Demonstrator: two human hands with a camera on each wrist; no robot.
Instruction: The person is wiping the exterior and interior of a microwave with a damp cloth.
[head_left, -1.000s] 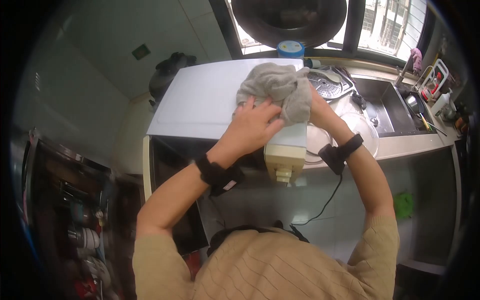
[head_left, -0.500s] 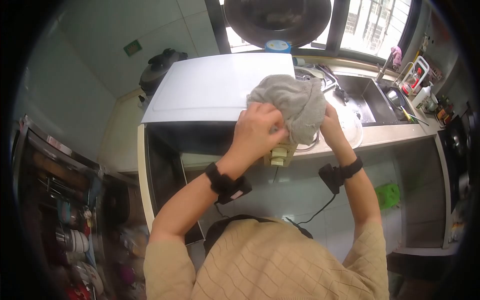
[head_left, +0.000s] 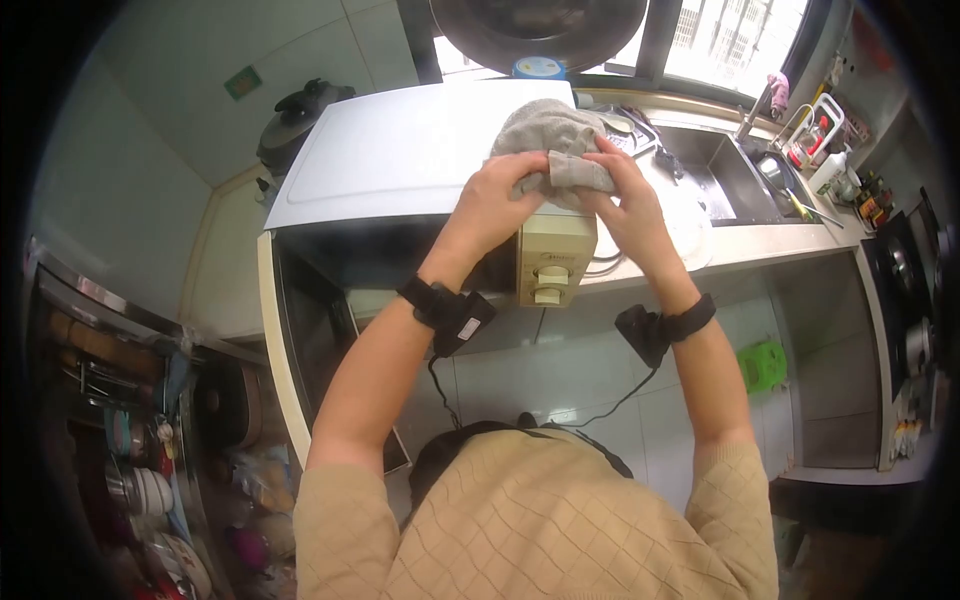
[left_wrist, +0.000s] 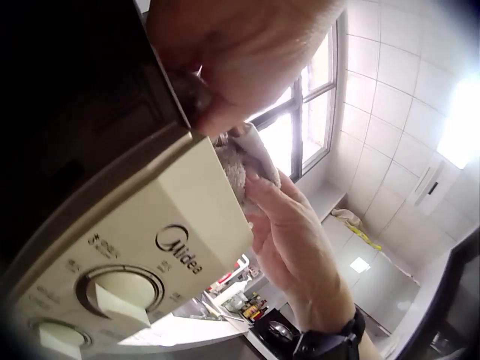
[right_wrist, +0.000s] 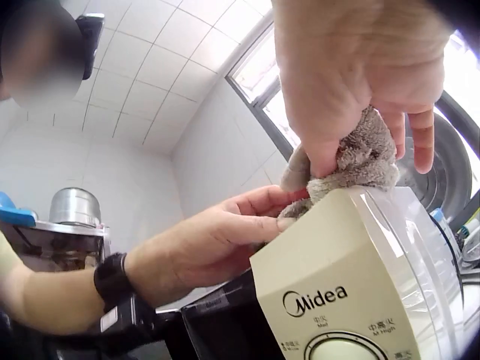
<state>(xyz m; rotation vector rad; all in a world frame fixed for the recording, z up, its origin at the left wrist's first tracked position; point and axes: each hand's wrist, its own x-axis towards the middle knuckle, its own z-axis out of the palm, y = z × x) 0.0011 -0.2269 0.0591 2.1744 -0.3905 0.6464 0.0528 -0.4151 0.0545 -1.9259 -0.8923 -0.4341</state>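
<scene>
A crumpled grey cloth (head_left: 545, 128) lies bunched over the front right corner of the white microwave's top (head_left: 390, 150). My left hand (head_left: 490, 205) holds its left side, thumb below near the upper edge of the cream control panel (head_left: 565, 245). From the right, my right hand (head_left: 635, 215) pinches a folded part of the cloth between thumb and fingers. In the right wrist view, the towelling (right_wrist: 367, 154) sits right on the panel's upper edge, above the Midea lettering. The microwave door (head_left: 283, 350) stands open at the left, its dark inside showing.
A sink (head_left: 715, 175) with bottles beyond it is at the right. A large dark wok (head_left: 540, 25) stands by the window behind a blue-lidded tub (head_left: 538, 68). A black pot (head_left: 300, 125) is behind the microwave's left side. Cables hang from both wrist cameras.
The cloth first came forward over the front right corner, then moved back onto the top edge. Both hands have drawn closer together on it, and the control panel shows more fully.
</scene>
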